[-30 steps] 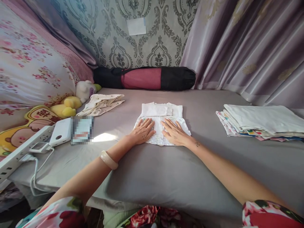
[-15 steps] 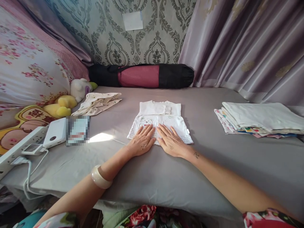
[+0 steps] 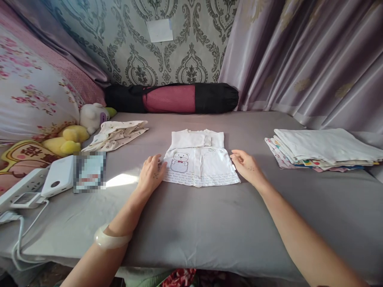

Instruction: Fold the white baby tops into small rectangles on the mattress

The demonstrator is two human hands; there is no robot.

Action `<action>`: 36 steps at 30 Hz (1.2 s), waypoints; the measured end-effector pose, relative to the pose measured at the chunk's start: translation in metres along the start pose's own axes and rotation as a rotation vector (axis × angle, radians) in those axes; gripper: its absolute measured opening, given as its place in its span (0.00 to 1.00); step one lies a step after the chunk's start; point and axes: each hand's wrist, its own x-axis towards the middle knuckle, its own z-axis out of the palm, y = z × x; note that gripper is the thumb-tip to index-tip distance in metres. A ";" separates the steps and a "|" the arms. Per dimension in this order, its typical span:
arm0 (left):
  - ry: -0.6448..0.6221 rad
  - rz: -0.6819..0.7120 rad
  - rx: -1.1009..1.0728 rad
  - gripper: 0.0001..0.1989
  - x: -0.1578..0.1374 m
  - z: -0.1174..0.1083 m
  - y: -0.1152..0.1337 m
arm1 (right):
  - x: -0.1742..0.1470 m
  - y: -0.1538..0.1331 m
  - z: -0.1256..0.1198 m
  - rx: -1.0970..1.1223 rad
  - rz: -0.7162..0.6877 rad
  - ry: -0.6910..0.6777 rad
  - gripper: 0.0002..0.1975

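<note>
A small white baby shirt (image 3: 206, 161) lies flat on the grey bedsheet, sleeves folded across its upper part. A bear drawing shows on its front, with rows of small print near the hem. At the shirt's left edge rests my left hand (image 3: 151, 172), its fingers apart and slightly bent, the thumb next to the cloth. My right hand (image 3: 247, 166) is by the opposite edge, fingertips close to the side seam and loosely bent. Neither hand visibly grips the fabric.
Folded clothes (image 3: 323, 145) are stacked at the right. A crumpled patterned cloth (image 3: 118, 133) lies at the left, near plush toys (image 3: 67, 139), a white power bank (image 3: 58, 175) and a power strip (image 3: 26, 185). A black and red rolled bag (image 3: 170, 98) lies along the wall.
My hands have moved apart from the middle of the shirt, out to its left and right edges. The bear drawing is now uncovered. The camera view has shifted slightly.
</note>
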 end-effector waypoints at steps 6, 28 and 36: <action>-0.079 -0.181 -0.057 0.19 0.001 -0.011 0.002 | 0.000 0.007 -0.009 -0.177 0.100 -0.022 0.18; -0.498 -0.391 -0.782 0.20 -0.001 -0.035 0.013 | -0.021 -0.018 -0.045 0.137 0.144 -0.675 0.25; -0.532 -0.282 -0.965 0.19 0.000 -0.044 0.009 | -0.019 -0.012 -0.061 0.347 0.022 -0.770 0.30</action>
